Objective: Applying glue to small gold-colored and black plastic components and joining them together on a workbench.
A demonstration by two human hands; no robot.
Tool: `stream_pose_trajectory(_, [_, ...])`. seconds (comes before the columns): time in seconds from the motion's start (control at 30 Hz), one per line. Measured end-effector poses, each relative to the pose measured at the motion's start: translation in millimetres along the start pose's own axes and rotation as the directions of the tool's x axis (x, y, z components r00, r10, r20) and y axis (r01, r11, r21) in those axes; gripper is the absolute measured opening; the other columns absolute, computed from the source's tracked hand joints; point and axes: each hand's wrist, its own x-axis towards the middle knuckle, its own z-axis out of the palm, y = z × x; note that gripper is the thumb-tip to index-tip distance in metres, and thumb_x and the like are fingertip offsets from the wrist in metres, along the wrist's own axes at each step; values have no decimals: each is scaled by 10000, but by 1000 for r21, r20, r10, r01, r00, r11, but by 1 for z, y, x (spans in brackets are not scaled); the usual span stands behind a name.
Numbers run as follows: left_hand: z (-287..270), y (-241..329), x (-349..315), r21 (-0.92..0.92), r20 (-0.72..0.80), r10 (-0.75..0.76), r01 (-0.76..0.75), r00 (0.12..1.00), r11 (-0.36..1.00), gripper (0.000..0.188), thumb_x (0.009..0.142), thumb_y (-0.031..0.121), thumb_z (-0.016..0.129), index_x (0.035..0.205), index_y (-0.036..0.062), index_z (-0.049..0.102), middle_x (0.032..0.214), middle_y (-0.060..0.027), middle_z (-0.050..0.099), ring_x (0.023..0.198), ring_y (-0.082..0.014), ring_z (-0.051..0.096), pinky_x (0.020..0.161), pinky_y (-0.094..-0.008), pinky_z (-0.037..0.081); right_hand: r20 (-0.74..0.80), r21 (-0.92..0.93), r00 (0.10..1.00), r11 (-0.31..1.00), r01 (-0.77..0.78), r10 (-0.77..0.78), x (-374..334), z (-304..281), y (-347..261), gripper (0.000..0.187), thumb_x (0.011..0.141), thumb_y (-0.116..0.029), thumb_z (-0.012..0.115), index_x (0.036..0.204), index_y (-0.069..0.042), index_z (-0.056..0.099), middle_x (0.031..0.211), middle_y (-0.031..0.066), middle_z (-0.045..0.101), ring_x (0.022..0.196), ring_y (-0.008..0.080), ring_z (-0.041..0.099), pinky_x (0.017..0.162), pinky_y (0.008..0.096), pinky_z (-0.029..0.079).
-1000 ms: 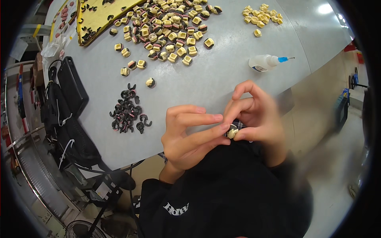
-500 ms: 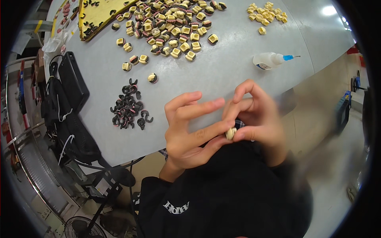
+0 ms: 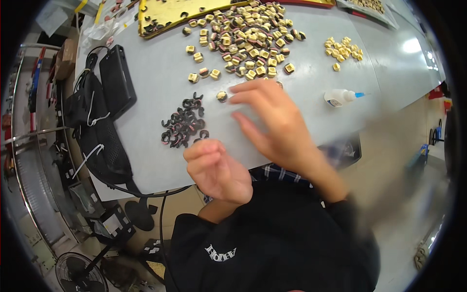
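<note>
Pale floor (image 3: 377, 131) shows to the right of a grey table (image 3: 146, 170), which curves across most of the upper view. Below its near edge is the person's black top (image 3: 277, 233), with checked cloth (image 3: 277, 172) showing between them. At the table's far side lies a yellow tray (image 3: 170, 8) with dark bits (image 3: 184, 14) scattered in it. Along the left edge rests a black bag (image 3: 102, 146), a black box (image 3: 116, 80) just beside it; a fan (image 3: 80, 272) stands in the lower left corner.

Beside the tray spreads the pile (image 3: 253, 41) of cream, dark and pink pieces, a few lying apart on the near side. Over the table's middle is the right hand (image 3: 277, 121), open, thumb and fingers spread. Lower down, the left hand (image 3: 221, 170) is palm up, fingers curled in; whether they hold anything I cannot tell. Just beyond its fingertips lie the dark curls (image 3: 182, 124), a loose heap touched with pink.

Farther right sit some cream bits (image 3: 343, 50) and, nearer, a white bottle (image 3: 338, 97) on its side with a blue tip (image 3: 359, 95). One single piece (image 3: 222, 96), cream and dark, lies between the dark curls and the right hand, just beside that hand's fingertips.
</note>
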Motion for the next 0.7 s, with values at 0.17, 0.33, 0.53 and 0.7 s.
stream_pose_trajectory(0.17, [7, -5, -5, -31, -128, 215, -221, 968, 975, 75, 759, 75, 456, 817, 30, 474, 929, -141, 470, 783, -195, 440, 671, -296, 380, 205, -112, 952, 960, 255, -229, 29, 31, -8, 266, 679, 49, 621, 933, -13, 575, 957, 98, 561, 860, 273, 545, 718, 338, 469])
stream_pose_trajectory(0.33, [-3, -6, -4, -13, -124, 181, -184, 976, 983, 114, 743, 84, 467, 840, 26, 485, 939, -151, 479, 796, -206, 445, 677, -295, 382, 333, -181, 893, 909, 376, -303, 43, 44, -5, 227, 673, 25, 623, 894, -11, 586, 898, 85, 547, 818, 265, 539, 694, 356, 466])
stream_pose_trajectory(0.53, [-7, 5, 1, -54, 5, -105, 105, 995, 993, 162, 782, 8, 436, 939, 14, 477, 1027, -104, 455, 877, -186, 425, 783, -312, 356, 255, -121, 922, 937, 328, -290, 37, 20, -8, 224, 669, 72, 635, 874, -8, 594, 864, 87, 581, 782, 244, 574, 660, 313, 477])
stream_pose_trajectory(0.7, [7, 14, 22, -193, 2, -505, 496, 863, 847, 158, 865, -13, 501, 1004, -63, 557, 1032, -123, 525, 963, -176, 503, 822, -307, 430, 35, 44, 981, 981, 189, -191, 6, -14, -12, 260, 663, 122, 646, 879, -19, 612, 827, 98, 612, 761, 218, 601, 641, 292, 478])
